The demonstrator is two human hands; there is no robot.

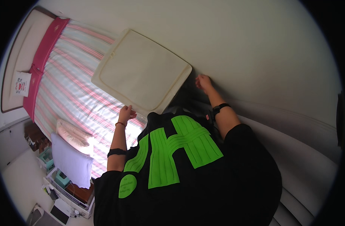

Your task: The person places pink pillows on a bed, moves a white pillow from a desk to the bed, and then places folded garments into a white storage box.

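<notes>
In front of me stands a cream-white, box-like piece of furniture (142, 71) with a flat, rounded-corner top and yellowed edging. My left hand (127, 114) is beside its near left edge, fingers loosely bent and apart, with nothing visible in them. Whether the fingertips touch the edge, I cannot tell. My right hand (203, 82) is off the right corner of the top, close to the pale wall, fingers loosely curled with gaps between them. No object shows in it. Both forearms carry black straps; a reddish band circles my left wrist.
A pale wall (255, 49) runs along the right. To the left hang striped pink-and-white curtains (74, 67) with a dark pink top band. Lower left are a lavender cloth (71, 158), a pinkish cushion (71, 135), teal stools (62, 177) and a white rack (65, 194).
</notes>
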